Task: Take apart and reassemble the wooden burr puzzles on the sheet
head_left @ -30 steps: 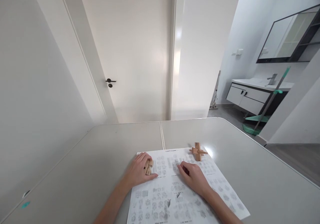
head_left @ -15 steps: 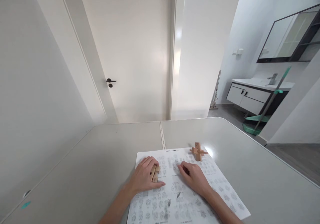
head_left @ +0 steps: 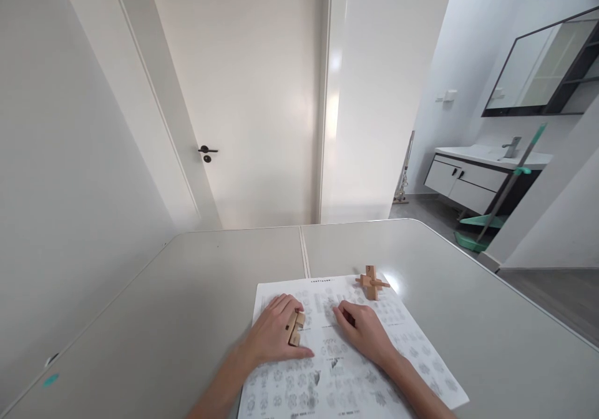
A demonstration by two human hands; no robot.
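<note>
Left hand (head_left: 277, 330) grips wooden blocks (head_left: 296, 328), lower centre, apparently keeping them together.
Right hand (head_left: 367, 331) curls over printed sheet (head_left: 322, 342), contents indeterminable; wooden cross (head_left: 372, 283) sits by the sheet's upper edge, apparently leaving room.

Over the past second, I've watched the left hand (head_left: 277, 333) slide inward across the printed sheet (head_left: 321, 341), away from the sheet's left edge and a little nearer the person. The small wooden blocks (head_left: 296, 329) under its fingers have travelled along with it, and the left forearm has followed. Most of that shift came in the first half second, with just a nudge since. More of the sheet's upper left edge shows now, and the gap to the right hand (head_left: 369, 333) has narrowed.
</note>
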